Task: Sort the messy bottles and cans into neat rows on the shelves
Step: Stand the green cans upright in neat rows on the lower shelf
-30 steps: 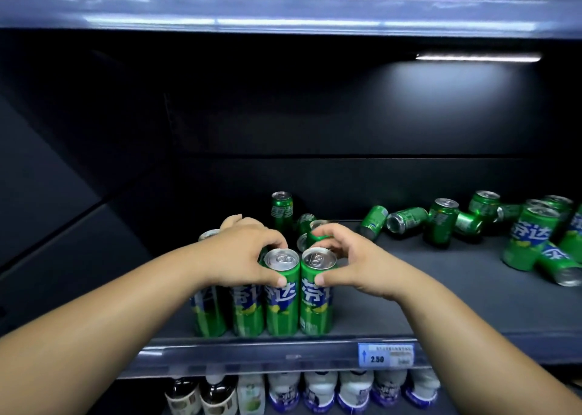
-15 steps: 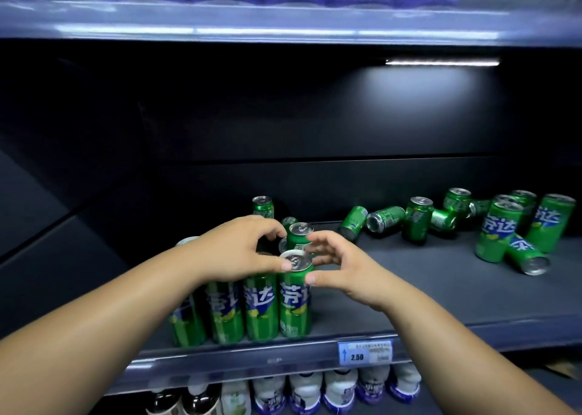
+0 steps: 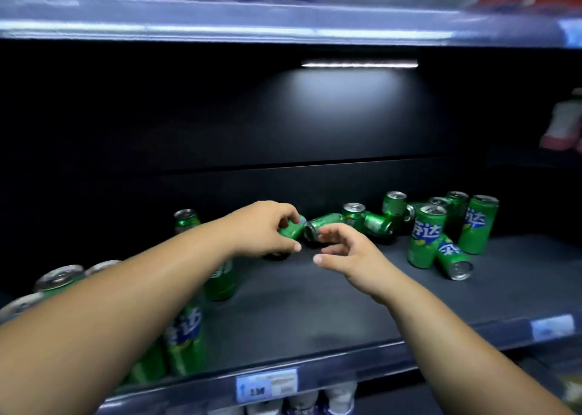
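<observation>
Though a front row of green cans (image 3: 185,336) already stood upright along the left end of the shelf (image 3: 315,304), most of the sorting looked undone to me. The person's left hand (image 3: 267,232) reached toward the back, its grip closed round a toppled can (image 3: 291,230), thumb beneath and fingers curled over the top. Just beside it the right hand (image 3: 343,251) hovered with its grip apart, fingers loosely spread and holding nothing. They were close to the mouth of a second fallen can (image 3: 326,221), though I could not tell whether they touched it. Behind the left forearm a lone can (image 3: 186,221) stood upright near the back wall. Farther right lay the jumble (image 3: 378,224), several cans on their sides against upright ones. Beyond it two tall cans (image 3: 426,235) stood with a tipped can (image 3: 453,262) at their feet. By my reckoning perhaps a third was in order; the whole right-hand heap had yet to be stood up and lined beside the row.
</observation>
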Demonstrator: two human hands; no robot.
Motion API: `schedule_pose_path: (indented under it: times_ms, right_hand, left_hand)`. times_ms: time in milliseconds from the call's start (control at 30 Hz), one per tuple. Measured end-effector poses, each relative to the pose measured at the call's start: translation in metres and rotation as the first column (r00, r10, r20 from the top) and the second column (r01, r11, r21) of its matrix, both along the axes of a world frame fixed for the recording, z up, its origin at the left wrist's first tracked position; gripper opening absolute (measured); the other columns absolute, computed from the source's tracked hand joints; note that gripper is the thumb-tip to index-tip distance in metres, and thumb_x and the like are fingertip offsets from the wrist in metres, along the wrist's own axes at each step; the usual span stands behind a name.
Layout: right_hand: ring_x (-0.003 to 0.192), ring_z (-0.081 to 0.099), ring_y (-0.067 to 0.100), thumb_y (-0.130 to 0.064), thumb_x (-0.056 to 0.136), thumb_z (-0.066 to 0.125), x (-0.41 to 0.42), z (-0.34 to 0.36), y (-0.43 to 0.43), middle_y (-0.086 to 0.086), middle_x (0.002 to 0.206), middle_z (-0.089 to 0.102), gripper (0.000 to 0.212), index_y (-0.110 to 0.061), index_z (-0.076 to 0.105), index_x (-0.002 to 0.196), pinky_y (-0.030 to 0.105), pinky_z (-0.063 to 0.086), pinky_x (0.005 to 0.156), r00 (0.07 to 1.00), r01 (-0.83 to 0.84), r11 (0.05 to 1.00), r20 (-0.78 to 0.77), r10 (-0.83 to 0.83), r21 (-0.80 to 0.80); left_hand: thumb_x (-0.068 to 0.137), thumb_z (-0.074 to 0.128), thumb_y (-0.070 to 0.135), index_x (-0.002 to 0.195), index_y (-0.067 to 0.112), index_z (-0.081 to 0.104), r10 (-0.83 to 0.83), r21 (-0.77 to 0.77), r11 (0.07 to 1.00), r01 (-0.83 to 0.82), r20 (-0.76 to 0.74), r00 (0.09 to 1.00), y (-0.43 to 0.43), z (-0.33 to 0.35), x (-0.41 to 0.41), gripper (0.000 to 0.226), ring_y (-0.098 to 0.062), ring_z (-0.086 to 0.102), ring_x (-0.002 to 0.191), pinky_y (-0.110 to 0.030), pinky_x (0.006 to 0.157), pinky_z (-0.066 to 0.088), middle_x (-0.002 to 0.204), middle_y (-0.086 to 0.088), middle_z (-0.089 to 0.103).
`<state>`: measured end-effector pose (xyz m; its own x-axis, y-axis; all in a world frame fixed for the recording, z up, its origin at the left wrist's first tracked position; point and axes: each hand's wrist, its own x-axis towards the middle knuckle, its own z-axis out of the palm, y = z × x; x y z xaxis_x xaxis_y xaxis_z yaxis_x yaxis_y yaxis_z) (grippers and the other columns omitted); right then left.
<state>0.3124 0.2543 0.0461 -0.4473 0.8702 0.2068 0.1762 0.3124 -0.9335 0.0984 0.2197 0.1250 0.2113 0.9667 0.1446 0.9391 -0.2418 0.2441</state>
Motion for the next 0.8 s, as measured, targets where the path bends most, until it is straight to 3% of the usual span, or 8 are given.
schedule_pose_path:
  times_ms: [300,567,700,800]
  right_hand:
    - [0.107,0.064,0.013,-0.018,0.081,0.082,0.102,-0.012,0.089,-0.006,0.122,0.062,0.043,-0.03,0.061,0.117,0.034,0.053,0.097,0.997,0.044,0.999,0.072,-0.043,-0.016]
    - [0.11,0.063,0.017,-0.016,0.081,0.081,0.112,-0.043,0.131,-0.001,0.125,0.06,0.046,-0.029,0.058,0.119,0.031,0.053,0.096,0.988,-0.012,0.998,0.156,0.023,-0.069]
    - [0.109,0.063,0.012,-0.016,0.081,0.081,0.114,-0.038,0.134,-0.007,0.123,0.061,0.047,-0.031,0.058,0.119,0.031,0.052,0.097,0.988,-0.05,0.998,0.144,0.054,-0.031]
    - [0.108,0.065,0.011,-0.013,0.079,0.082,0.127,-0.018,0.136,-0.012,0.119,0.064,0.047,-0.033,0.06,0.115,0.03,0.054,0.095,0.996,-0.027,0.999,0.084,0.024,0.037]
  left_hand:
    - [0.08,0.076,0.044,0.124,0.027,0.06,0.18,-0.053,0.983,-0.177,0.064,0.982,0.078,-0.047,0.062,0.05,-0.016,0.06,0.106,-0.033,0.093,0.05,0.118,0.002,0.063]
    - [0.078,0.079,0.036,0.125,0.024,0.061,0.371,-0.045,0.928,-0.37,0.215,0.904,0.093,-0.1,0.068,0.052,-0.013,0.059,0.102,-0.026,0.089,0.045,0.11,0.005,0.06]
    - [0.079,0.079,0.033,0.123,0.024,0.062,0.376,-0.036,0.925,-0.379,0.242,0.895,0.104,-0.108,0.072,0.048,-0.009,0.058,0.102,-0.021,0.087,0.042,0.108,0.008,0.058]
    - [0.079,0.079,0.033,0.121,0.024,0.063,0.293,-0.03,0.955,-0.294,0.226,0.929,0.119,-0.105,0.092,0.045,-0.012,0.061,0.106,-0.024,0.092,0.046,0.111,0.01,0.062]
